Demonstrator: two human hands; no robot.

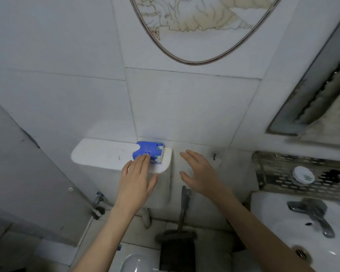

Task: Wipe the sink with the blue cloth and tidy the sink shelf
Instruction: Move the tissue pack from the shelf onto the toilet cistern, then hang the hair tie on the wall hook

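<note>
A blue tissue pack [148, 151] lies on the right part of a white cistern top [98, 154] against the tiled wall. My left hand [136, 175] is flat, its fingertips touching the pack's front edge, fingers apart and not closed on it. My right hand [200, 171] hovers open to the right of the cistern, holding nothing. The white sink [283, 232] with a grey tap [312, 213] is at the lower right. Above it hangs a perforated metal shelf [279, 173] holding a round white lid [303, 175] and a dark object [331, 176]. No blue cloth is in view.
A dark toilet brush [183, 222] with its handle leans against the wall below my right hand. A water valve [98, 201] sticks out at the lower left. A toilet bowl rim [133, 262] shows at the bottom. A window frame [312, 95] is at the upper right.
</note>
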